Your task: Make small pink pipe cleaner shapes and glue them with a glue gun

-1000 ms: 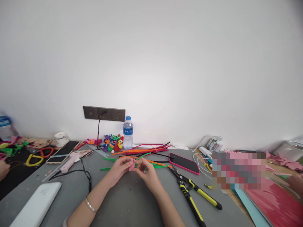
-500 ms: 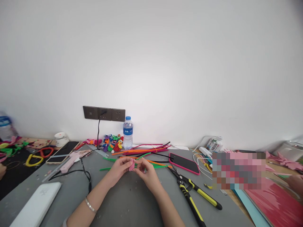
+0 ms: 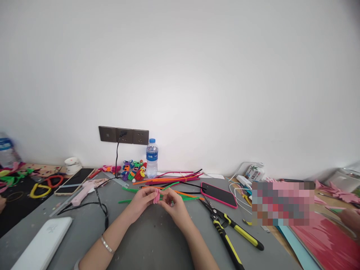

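Observation:
My left hand pinches a small folded pink piece that looks like bent pipe cleaner. From the other side, the fingers of my right hand close on the same piece, and the two hands nearly meet. Fingertips cover part of it, so its full shape is hidden. Green pipe cleaners lie under and behind both hands. Beyond them rests a bundle of orange and magenta pipe cleaners. Pliers with yellow-and-black handles lie spread to the right of my right hand.
A pink-edged phone lies right of the pipe cleaners. A water bottle stands by the wall beside small colourful figures. At left are a corded pink glue gun, a white power bank and another phone. Other people's hands show at both edges.
My hands and the pink piece stay almost exactly in place. At the far edges, the other people's hands shift slightly.

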The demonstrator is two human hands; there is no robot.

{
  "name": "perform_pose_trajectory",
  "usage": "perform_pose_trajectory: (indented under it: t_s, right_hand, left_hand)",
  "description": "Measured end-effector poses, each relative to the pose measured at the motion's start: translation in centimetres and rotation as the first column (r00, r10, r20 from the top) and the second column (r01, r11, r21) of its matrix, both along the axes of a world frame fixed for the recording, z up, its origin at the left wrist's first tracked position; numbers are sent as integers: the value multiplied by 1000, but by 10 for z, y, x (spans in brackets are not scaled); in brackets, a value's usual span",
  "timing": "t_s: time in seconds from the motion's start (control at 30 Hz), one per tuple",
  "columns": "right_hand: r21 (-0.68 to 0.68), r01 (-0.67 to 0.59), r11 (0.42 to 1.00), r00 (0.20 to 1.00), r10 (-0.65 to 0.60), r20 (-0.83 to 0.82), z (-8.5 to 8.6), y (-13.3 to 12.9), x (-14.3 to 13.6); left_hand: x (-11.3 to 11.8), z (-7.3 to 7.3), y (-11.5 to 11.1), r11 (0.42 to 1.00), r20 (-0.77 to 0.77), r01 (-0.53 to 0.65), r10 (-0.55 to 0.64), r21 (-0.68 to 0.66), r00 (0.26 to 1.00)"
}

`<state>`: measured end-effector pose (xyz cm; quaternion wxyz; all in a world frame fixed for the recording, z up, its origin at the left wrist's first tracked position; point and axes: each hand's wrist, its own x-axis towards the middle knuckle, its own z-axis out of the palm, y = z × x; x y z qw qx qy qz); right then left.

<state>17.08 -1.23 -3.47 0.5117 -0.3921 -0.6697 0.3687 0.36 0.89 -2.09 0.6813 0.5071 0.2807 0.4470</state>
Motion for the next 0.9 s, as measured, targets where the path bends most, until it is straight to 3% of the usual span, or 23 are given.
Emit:
perform_pose_trajectory:
  t_s: [0.27,0.57,0.9]
  right_hand:
    - [30,19,999,998,-21,54,3,-3,-2]
    - [269,62,961,979,-111,172,10,-7,0]
    - [240,28,970,964,-89,250,13,-11,-1]
  left_hand:
    - [1,0,-2,998,17,-36,37,-48,999]
    - [0,1,5,952,37,-292,296,-86,954]
    - [1,1,1,968,45,-243,246,-62,968]
